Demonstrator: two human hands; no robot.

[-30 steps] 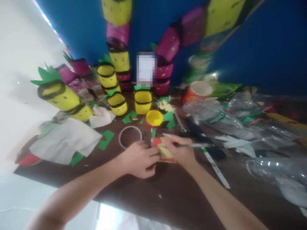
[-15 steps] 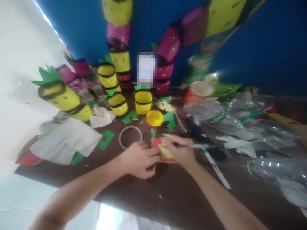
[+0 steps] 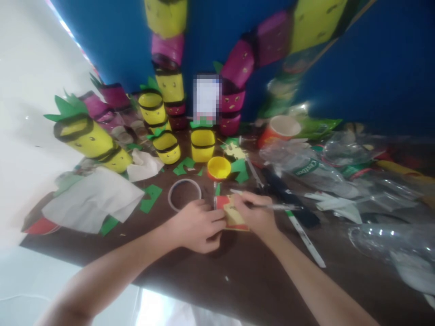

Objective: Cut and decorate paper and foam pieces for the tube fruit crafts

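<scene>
No shift is seen over the last second; steady handling is indicated. The pen (image 3: 283, 206) is grasped by the right hand (image 3: 258, 215); the red-and-yellow piece (image 3: 234, 218), near the cup (image 3: 219, 168), is gripped by the left hand (image 3: 200, 227).

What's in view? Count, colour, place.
Held piece: 1, red and pale yellow, front centre
Pen-like tool: 1, greyish, in right hand
Tape ring: 1, whitish, by left hand
Small cup: 1, yellow inside, beyond hands
Containers: several, yellow or magenta, left and back
Scraps: several, green, mid-table
Sheets: at least two, white, left
Large cup: 1, red-orange outside, back right
Packet: 1, green, back right
Bottles: several, clear, right
Strips: several, white, right
Dark object: 1, blackish, right
Marker-like stick: 1, white and green, right
Wall panel: 1, blue, back
Table: 1, brown, underneath
Left hand: 1, bare, at held piece
Right hand: 1, bare, gripping tool
</scene>
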